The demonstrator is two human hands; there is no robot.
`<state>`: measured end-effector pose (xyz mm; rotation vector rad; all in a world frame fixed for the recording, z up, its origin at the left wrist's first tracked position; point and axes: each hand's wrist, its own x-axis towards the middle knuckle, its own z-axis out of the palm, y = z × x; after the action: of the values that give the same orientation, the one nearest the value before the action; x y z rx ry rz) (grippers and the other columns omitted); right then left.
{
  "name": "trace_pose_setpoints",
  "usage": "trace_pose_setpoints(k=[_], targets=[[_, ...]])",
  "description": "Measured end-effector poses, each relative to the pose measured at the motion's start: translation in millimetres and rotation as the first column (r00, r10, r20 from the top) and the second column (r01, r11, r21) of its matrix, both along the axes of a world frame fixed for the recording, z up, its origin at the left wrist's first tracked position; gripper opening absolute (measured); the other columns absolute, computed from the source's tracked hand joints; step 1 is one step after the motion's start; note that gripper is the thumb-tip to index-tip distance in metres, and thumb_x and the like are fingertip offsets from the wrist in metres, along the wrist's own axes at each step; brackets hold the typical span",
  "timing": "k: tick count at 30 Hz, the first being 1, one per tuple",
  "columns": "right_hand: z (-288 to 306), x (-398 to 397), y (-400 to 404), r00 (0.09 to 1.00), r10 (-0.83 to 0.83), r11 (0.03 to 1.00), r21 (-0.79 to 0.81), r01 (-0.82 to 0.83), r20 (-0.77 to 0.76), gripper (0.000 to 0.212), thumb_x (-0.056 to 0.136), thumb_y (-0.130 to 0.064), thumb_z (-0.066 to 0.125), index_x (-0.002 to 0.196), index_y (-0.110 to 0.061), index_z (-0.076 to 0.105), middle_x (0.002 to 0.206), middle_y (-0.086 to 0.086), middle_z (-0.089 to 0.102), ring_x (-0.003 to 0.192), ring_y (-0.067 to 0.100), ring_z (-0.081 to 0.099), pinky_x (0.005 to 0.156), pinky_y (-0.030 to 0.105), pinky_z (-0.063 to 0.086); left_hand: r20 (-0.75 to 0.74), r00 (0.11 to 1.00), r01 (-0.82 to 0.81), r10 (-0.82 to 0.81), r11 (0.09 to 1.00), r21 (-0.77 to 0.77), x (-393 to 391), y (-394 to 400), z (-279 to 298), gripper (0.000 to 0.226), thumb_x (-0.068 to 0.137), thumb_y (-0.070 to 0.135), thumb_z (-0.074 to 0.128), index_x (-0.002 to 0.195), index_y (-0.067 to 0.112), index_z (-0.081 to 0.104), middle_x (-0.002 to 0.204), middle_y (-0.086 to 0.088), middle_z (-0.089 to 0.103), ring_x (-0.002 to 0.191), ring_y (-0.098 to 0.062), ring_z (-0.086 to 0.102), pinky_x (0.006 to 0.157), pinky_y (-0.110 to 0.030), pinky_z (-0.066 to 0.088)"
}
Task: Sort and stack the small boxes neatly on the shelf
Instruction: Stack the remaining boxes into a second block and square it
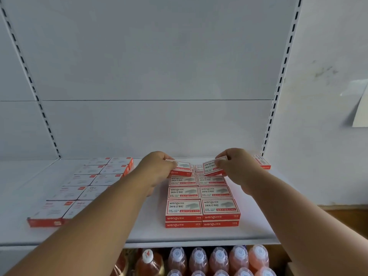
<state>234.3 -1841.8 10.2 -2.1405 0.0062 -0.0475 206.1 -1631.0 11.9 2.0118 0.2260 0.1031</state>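
A: Which step are you on?

B: Stacking. Nearest you, the front boxes (202, 213) sit two high on the shelf (199, 236); the rows behind need topping up.

A: And your hands?

B: Your left hand (157, 169) pinches one box (182, 167), your right hand (235, 166) another (213, 167), tilted. Both hover over the back rows. Next, level each and set it square.

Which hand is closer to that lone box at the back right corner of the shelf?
Right. The right hand is just left of the lone box; the left hand is much farther left.
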Motion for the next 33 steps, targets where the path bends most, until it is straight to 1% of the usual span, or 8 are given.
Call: trace_pose_setpoints(k=[3,6,9,16,19,23,29,33], targets=[[0,8,2,0.997,0.052,0.996,-0.072,-0.055,-0.048,0.018,0.094,-0.024,0.055,0.082,-0.023,0.068,0.076,-0.005,0.073,0.071,0.015,0.066,0.049,0.023,0.049,-0.013,1.0,-0.003,0.003,1.0,0.027,7,1,-4,0.006,0.093,0.022,0.062,0.09,0.02,0.067,0.074,0.005,0.073,0.066,-0.01,0.065,0.056,-0.026,0.046],[-2,13,4,0.99,0.109,0.971,-0.205,-0.126,-0.091,0.014,0.093,-0.028,0.057,0.085,-0.028,0.069,0.089,-0.006,0.068,0.08,0.015,0.064,0.055,0.024,0.047,-0.039,0.999,0.019,-0.017,0.999,0.051,11,1,-10,0.001,0.09,0.021,0.065,0.092,0.02,0.066,0.083,0.0,0.074,0.077,-0.017,0.072,0.074,-0.037,0.059],[-2,16,6,0.988,0.13,0.93,-0.337,-0.149,-0.08,0.011,0.092,-0.034,0.06,0.087,-0.033,0.071,0.093,-0.01,0.063,0.078,0.013,0.062,0.057,0.024,0.048,-0.016,0.998,0.057,-0.055,0.983,0.174,14,0,-14,0.004,0.086,0.025,0.07,0.088,0.023,0.067,0.084,0.005,0.073,0.077,-0.014,0.071,0.077,-0.037,0.06],[-5,22,8,0.986,0.166,0.912,-0.377,-0.162,-0.022,0.01,0.09,-0.034,0.062,0.086,-0.03,0.07,0.093,-0.01,0.066,0.079,0.012,0.063,0.057,0.024,0.047,-0.052,0.993,0.115,-0.104,0.944,0.31,18,2,-11,0.006,0.082,0.03,0.074,0.081,0.024,0.072,0.082,0.009,0.073,0.079,-0.011,0.07,0.08,-0.035,0.058],[-1,25,-9,0.992,0.114,0.955,-0.281,-0.095,0.05,0.01,0.089,-0.035,0.065,0.087,-0.025,0.069,0.093,-0.007,0.064,0.081,0.014,0.06,0.063,0.028,0.046,-0.002,0.995,0.089,-0.101,0.869,0.486,23,1,6,0.006,0.082,0.033,0.069,0.084,0.027,0.069,0.092,0.011,0.068,0.089,-0.012,0.063,0.079,-0.03,0.052],[10,30,-56,0.987,-0.002,0.973,-0.229,0.039,0.158,0.015,0.087,-0.023,0.064,0.072,-0.023,0.064,0.069,-0.004,0.062,0.057,0.016,0.055,0.053,0.024,0.041,0.089,0.976,0.115,-0.2,0.816,0.567,30,-31,27,0.015,0.084,0.032,0.061,0.099,0.033,0.061,0.098,0.015,0.059,0.092,-0.012,0.059,0.075,-0.028,0.046],[19,41,-120,0.974,-0.084,0.956,-0.258,0.138,0.21,0.007,0.084,-0.022,0.07,0.078,-0.02,0.069,0.075,-0.001,0.068,0.062,0.017,0.061,0.052,0.023,0.041,-0.019,0.916,0.316,-0.4,0.692,0.649,47,-116,36,0.008,0.088,0.029,0.06,0.094,0.029,0.064,0.099,0.011,0.063,0.09,-0.012,0.059,0.071,-0.027,0.046],[9,55,-129,0.991,0.0,0.838,-0.54,0.075,0.137,0.025,0.087,-0.031,0.065,0.097,-0.009,0.073,0.099,0.01,0.071,0.089,0.026,0.066,0.072,0.029,0.051,-0.165,0.9,0.378,-0.404,0.534,0.756,66,-162,37,0.037,0.089,0.038,0.063,0.118,0.015,0.066,0.117,-0.004,0.066,0.103,-0.024,0.062,0.087,-0.035,0.052]])
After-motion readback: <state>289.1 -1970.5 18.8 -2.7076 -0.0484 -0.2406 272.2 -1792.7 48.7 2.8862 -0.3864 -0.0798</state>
